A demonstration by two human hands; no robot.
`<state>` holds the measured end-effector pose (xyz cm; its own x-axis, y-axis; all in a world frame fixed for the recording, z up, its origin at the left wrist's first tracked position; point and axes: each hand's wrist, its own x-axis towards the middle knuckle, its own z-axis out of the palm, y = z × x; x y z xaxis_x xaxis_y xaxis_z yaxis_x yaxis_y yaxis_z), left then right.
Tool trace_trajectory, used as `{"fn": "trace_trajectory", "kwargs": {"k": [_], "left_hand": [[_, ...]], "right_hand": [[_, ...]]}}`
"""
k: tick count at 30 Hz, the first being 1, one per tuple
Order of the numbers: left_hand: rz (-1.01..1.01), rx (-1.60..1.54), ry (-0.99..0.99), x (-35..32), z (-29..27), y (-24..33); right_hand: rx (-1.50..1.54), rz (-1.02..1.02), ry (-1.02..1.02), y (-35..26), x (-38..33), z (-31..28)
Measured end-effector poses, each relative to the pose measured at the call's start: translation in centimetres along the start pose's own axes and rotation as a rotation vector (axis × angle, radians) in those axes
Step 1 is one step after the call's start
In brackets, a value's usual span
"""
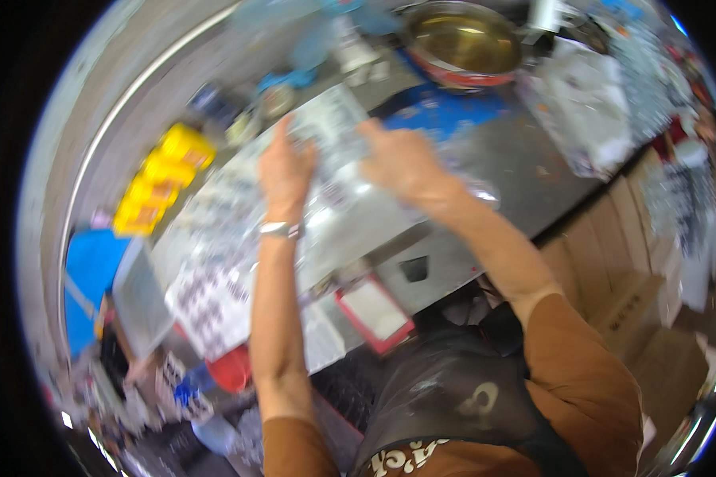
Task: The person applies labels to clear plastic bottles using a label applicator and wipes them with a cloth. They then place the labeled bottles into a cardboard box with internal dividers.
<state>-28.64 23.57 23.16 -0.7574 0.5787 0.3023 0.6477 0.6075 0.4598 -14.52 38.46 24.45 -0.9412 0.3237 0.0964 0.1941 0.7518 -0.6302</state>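
Observation:
My left hand (287,171), with a bracelet-like band (280,229) on its wrist, is over a shiny clear plastic sheet (334,215) on the metal table. One of its fingers stretches out toward the far side and the thumb stands apart; I see nothing gripped in it. To its right, my right hand (406,165) has its fingers drawn together near the sheet's far right part. Blur hides what they pinch, if anything. Printed clear plastic packaging (215,306) lies along the left part of the table.
Several yellow containers (165,176) line the left back. A wide metal bowl (463,44) of yellowish liquid stands at the back, near a blue patch (445,111). White plastic bags (585,99) lie at the right. A red-edged tray (374,314) sits at the near edge; cardboard boxes (612,238) stand right.

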Motion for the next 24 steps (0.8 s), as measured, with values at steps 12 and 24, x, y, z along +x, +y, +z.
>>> {"fn": "trace_trajectory", "kwargs": {"k": [12,24], "left_hand": [[0.104,0.236,-0.139,2.4,1.2,-1.0],[0.069,0.174,-0.026,-0.5,1.7,-1.5]], "right_hand": [[-0.129,-0.124,0.137,1.3,0.6,1.7],[-0.101,-0.07,0.149,1.0,-0.6,2.5]]}}
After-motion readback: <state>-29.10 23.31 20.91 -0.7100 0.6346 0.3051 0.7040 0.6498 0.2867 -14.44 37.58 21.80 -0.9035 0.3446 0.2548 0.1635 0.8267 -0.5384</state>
